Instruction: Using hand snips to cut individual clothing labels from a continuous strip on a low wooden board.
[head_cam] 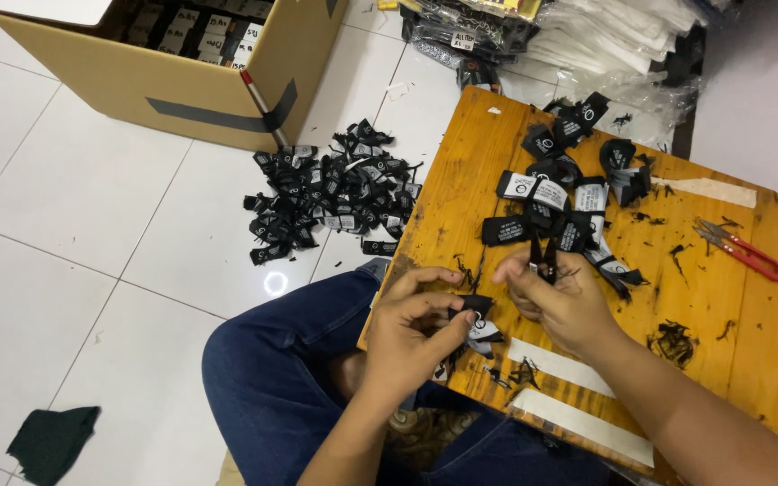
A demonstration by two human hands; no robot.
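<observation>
Head view shows my left hand pinching a black woven label at lower centre over the wooden board, its loose end trailing right toward my right hand, the nearer one, closed around small black snips.

Black woven label (folded) between fingertips

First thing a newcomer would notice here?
Probably the hands at centre: the left hand pinches a black label while the right hand holds small black snips over a wooden board. Next, a heap of labels on the white floor left of the board, below a cardboard box. Red snips lie on the board at right.
</observation>
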